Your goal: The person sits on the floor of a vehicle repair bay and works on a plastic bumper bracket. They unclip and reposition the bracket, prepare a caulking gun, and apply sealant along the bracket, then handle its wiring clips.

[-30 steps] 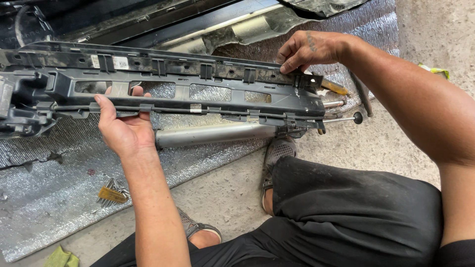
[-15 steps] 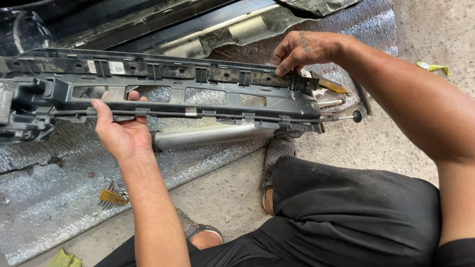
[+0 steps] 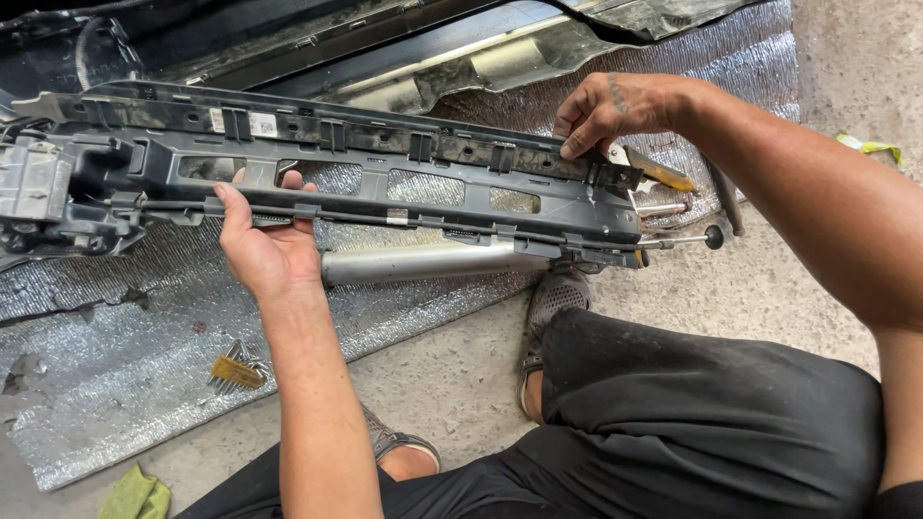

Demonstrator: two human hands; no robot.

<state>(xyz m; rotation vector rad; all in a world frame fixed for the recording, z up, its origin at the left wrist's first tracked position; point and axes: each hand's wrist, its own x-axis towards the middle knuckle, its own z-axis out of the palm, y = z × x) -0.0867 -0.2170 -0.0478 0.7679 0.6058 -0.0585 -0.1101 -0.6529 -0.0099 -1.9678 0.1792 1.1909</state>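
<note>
A long dark grey plastic bracket (image 3: 385, 183) with slots and clips stretches from the far left to right of centre, held above a silver foil mat. My left hand (image 3: 261, 245) grips its lower rail from below, left of centre. My right hand (image 3: 615, 111) pinches the top edge near its right end. A grey metal cylinder (image 3: 423, 261) lies just below the bracket. Beyond the right end are a yellow-handled tool (image 3: 663, 173) and a black-tipped rod (image 3: 687, 240).
The silver foil mat (image 3: 115, 384) covers the concrete floor on the left. A small wire brush with a yellow handle (image 3: 236, 370) lies on it. Black car body panels (image 3: 317, 43) sit at the top. A green rag (image 3: 135, 495) is at bottom left. My knees fill the lower right.
The bracket and both hands sit slightly higher and further left in view than a second ago. Both grips are unchanged.
</note>
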